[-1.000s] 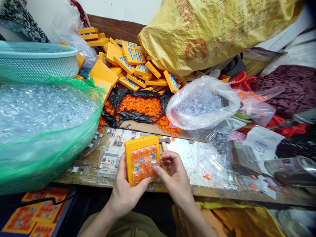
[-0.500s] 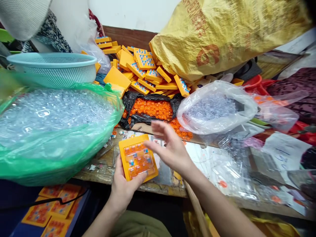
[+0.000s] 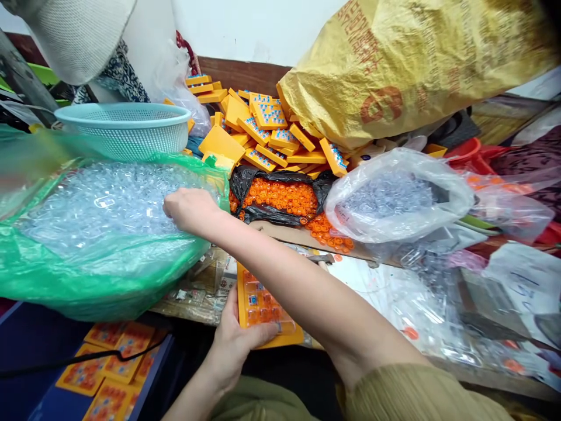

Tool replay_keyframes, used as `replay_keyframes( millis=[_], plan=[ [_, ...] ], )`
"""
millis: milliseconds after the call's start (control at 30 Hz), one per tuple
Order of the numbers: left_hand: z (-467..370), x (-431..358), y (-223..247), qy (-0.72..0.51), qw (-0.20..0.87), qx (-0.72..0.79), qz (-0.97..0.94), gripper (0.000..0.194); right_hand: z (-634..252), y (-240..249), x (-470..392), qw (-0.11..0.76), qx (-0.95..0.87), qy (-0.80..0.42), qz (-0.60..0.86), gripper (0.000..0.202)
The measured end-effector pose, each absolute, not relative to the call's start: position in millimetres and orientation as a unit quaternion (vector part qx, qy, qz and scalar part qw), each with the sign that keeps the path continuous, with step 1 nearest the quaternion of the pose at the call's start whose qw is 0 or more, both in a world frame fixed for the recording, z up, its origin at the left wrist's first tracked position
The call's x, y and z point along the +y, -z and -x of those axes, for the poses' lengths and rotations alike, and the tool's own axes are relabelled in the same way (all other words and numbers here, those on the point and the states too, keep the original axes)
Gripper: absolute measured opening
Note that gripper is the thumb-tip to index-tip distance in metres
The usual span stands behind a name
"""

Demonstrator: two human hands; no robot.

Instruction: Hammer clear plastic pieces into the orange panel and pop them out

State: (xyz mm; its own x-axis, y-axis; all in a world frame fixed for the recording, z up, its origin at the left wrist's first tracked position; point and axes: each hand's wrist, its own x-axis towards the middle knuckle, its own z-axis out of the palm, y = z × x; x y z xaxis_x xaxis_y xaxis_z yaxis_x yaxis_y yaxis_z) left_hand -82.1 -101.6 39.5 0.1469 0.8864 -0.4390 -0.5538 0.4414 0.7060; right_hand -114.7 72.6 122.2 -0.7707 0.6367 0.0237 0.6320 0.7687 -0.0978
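My left hand [image 3: 241, 336] holds an orange-yellow panel [image 3: 287, 334] over the front edge of the table, thumb on its face. Rows of orange and clear caps sit on the panel, with a blue spot showing in one. My right forearm crosses above and hides its upper right part. My right hand [image 3: 190, 210] is over the right side of the clear plastic pieces [image 3: 105, 202] in a green bag [image 3: 118, 286]. Its fingers are bent inward, and their tips and anything between them are hidden.
Behind are a blue basket [image 3: 127, 117], piled yellow panels [image 3: 223, 143] and orange rings [image 3: 280, 196] in black plastic. A white bag [image 3: 398, 228] of clear pieces stands right. Filled panels [image 3: 83, 371] lie lower left.
My right hand has moved from beside the panel to the green bag at the left, its fingers now closed. The view has shifted slightly left, and my left hand still holds the panel.
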Motion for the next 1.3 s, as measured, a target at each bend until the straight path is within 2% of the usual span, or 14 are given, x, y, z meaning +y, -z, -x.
replay_keyframes(
  millis=[100,267,367,433,500,533,600,667,1000,1200,1300],
  plan=[
    [83.0,-102.1,-41.4,-0.491,0.742,0.414,-0.195,0.087,107.0,-130.5,64.4,0.067,-0.939,-0.021,0.336,0.018],
    [81.5,-104.8,-43.1,-0.471,0.768,0.389,-0.191,0.085,78.0,-144.8,57.2,0.208,-0.914,0.005,0.349,0.035],
    [80.0,-106.0,-41.8,-0.47,0.769,0.39,-0.191,0.083,43.6,-139.5,47.9,0.278,-0.897,0.0,0.345,0.032],
    [78.8,-106.0,-40.8,-0.471,0.766,0.394,-0.19,0.082,14.4,-127.0,31.9,0.354,-0.868,-0.024,0.348,0.021],
    [76.8,-105.2,-39.9,-0.472,0.762,0.4,-0.193,0.082,-15.0,-108.7,8.0,0.485,-0.795,-0.128,0.341,0.009],
    [75.2,-104.5,-39.4,-0.474,0.756,0.406,-0.198,0.082,-28.1,-98.4,-5.7,0.511,-0.76,-0.188,0.355,0.01],
    [70.7,-102.9,-38.1,-0.48,0.741,0.418,-0.214,0.08,-48.3,-78.9,-34.0,0.501,-0.708,-0.289,0.405,0.015],
    [64.6,-101.6,-35.9,-0.484,0.725,0.427,-0.239,0.075,-59.3,-64.3,-59.2,0.486,-0.685,-0.316,0.441,0.018],
    [48.2,-105.7,-26.1,-0.457,0.618,0.535,-0.351,0.072,-58.6,-51.3,-96.5,0.525,-0.701,-0.19,0.444,0.023],
    [49.6,-107.1,-25.4,-0.465,0.619,0.544,-0.324,0.078,-67.5,-50.9,-95.2,0.481,-0.709,-0.236,0.458,0.021],
    [48.9,-106.4,-27.8,-0.456,0.618,0.553,-0.322,0.079,-69.0,-48.9,-94.2,0.471,-0.727,-0.21,0.453,0.023]
  ],
)
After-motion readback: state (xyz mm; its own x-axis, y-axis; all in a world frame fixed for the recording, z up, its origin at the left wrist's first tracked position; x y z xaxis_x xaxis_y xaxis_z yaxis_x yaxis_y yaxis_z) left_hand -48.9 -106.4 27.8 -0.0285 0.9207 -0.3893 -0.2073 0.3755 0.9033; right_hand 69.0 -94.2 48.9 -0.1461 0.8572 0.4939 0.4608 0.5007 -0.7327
